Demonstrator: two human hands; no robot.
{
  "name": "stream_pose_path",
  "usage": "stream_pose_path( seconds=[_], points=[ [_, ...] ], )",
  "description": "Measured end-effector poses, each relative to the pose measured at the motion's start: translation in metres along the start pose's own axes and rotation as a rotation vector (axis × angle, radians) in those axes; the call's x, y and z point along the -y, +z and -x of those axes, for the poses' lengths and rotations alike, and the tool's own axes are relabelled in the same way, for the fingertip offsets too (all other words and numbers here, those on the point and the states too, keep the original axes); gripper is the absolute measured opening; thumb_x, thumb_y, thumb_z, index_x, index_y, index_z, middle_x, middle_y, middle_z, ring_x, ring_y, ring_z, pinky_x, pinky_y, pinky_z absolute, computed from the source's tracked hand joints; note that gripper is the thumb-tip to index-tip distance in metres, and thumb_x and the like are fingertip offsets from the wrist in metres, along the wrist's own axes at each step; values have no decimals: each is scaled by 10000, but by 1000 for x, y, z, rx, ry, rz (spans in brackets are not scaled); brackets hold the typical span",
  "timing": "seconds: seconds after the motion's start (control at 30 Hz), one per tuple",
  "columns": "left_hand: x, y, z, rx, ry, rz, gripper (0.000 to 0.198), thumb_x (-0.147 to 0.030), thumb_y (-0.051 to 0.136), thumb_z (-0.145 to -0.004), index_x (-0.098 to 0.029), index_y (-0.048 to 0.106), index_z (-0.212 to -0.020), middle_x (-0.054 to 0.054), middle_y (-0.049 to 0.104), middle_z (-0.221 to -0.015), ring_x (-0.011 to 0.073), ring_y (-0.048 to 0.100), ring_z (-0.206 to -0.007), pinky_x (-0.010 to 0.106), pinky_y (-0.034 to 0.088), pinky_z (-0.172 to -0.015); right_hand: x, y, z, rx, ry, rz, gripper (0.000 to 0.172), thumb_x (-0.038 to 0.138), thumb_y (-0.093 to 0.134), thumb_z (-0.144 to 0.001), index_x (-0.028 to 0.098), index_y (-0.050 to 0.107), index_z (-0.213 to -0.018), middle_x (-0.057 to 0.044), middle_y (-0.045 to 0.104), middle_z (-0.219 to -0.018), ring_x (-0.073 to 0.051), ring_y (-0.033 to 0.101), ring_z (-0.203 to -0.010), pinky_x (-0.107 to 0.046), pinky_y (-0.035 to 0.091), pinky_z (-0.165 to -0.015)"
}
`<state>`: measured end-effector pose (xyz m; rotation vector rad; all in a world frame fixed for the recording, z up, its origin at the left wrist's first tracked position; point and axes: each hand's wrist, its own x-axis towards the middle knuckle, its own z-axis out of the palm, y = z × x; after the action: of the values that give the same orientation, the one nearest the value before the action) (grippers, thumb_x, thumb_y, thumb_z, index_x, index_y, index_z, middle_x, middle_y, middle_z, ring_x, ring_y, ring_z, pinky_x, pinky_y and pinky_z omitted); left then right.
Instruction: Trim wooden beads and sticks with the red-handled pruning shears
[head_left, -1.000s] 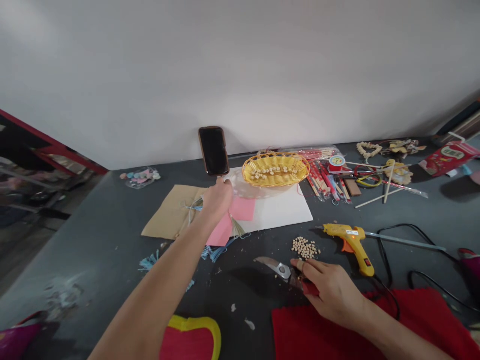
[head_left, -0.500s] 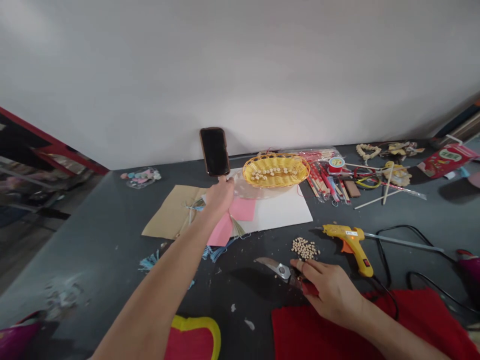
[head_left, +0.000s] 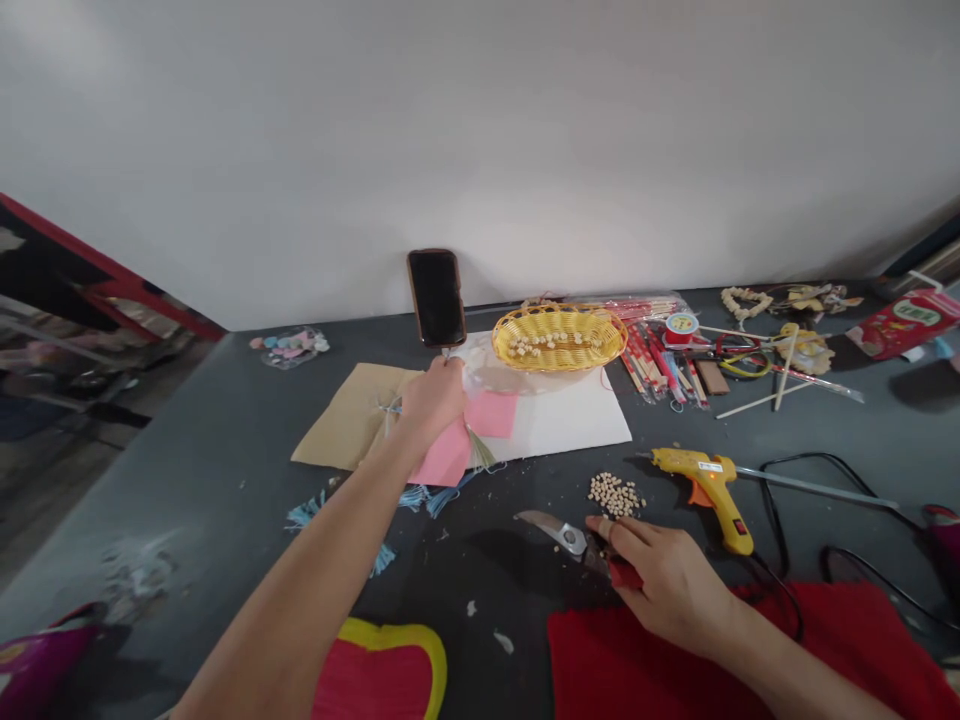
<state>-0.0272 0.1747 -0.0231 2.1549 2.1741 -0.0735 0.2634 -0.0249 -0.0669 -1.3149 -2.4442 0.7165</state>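
Note:
My left hand [head_left: 433,402] reaches far across the dark table, its fingers closed at the foot of a black phone [head_left: 437,297] that leans upright against the white wall. What those fingers pinch is hidden. Under the hand lie pink paper [head_left: 465,440] and a brown sheet [head_left: 346,428]. My right hand [head_left: 666,582] rests near the front edge, closed on the red handles of pruning shears [head_left: 570,540] whose blade points left. A small heap of beige beads [head_left: 613,493] sits just beyond that hand.
A yellow woven basket [head_left: 559,340] with beads stands on a white sheet [head_left: 570,420]. A yellow glue gun [head_left: 706,478] with its black cord [head_left: 817,480] lies right of the beads. Sticks, thread and clutter fill the far right. Red cloth [head_left: 712,670] covers the near edge.
The view has shifted slightly. Both hands keep their places, the left at the phone's foot and the right on the shears.

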Motion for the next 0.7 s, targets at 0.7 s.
stream_pose_path(
  seconds=[0.7],
  points=[
    [-33,16,-64,-107,10,278,333,-203,494,-823,-203,674,-1104,105,715,-1078,241,639,-1025,297,462,-838,1,-2,0,-10,-12,28,582,74,510,-744,173,521,-1317,-113,674,-1166,-236,668,-1004,-356,572,-849]
  ],
)
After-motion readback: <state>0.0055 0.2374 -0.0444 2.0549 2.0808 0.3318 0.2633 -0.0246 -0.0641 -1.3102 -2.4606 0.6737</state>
